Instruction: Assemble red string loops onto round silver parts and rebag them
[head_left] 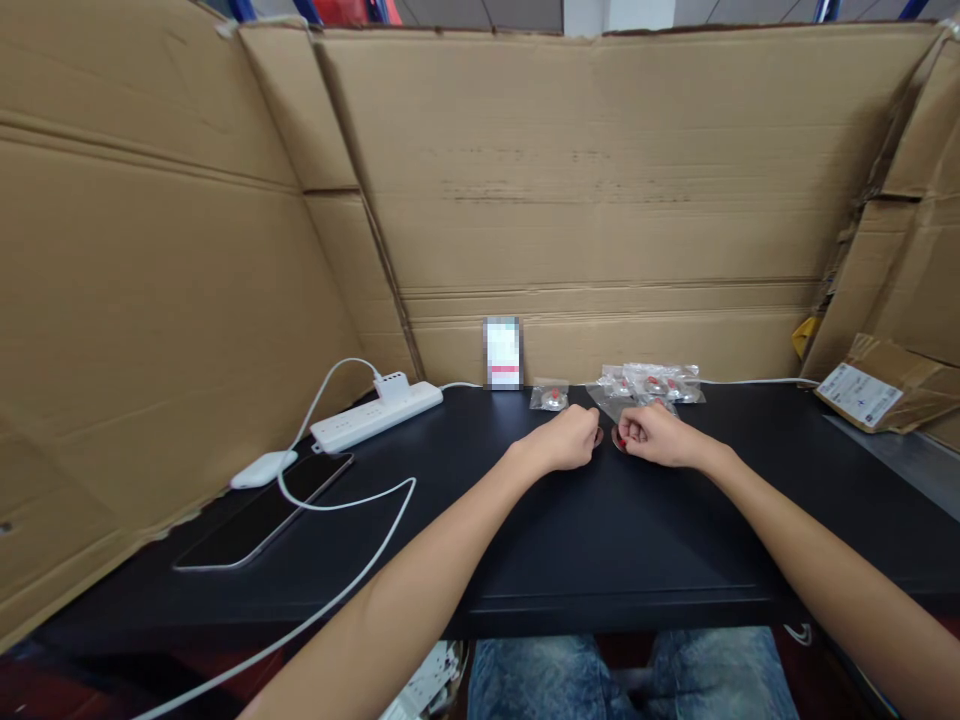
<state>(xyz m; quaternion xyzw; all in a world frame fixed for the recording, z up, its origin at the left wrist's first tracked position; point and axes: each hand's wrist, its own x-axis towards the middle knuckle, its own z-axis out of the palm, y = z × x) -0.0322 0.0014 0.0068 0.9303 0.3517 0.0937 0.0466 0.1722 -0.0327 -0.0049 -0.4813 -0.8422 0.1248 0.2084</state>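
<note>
My left hand (564,438) is closed just above the black table, its fingertips at a small round metallic piece (598,438) that is mostly hidden. Close beside it, my right hand (661,436) pinches a small shiny disc with a red part (619,441). The two hands are a short gap apart. Behind the left hand lies a clear bag (553,398) holding a round silver piece with a red centre. Several similar clear bags (651,381) are heaped behind the right hand, partly covered by it.
Cardboard walls (600,200) enclose the black table (562,540). A phone with a lit screen (503,352) leans at the back. Toward the left are a white power strip (379,415), a dark phone (262,515) and a looping white cable (360,507). A labelled carton (862,395) sits right.
</note>
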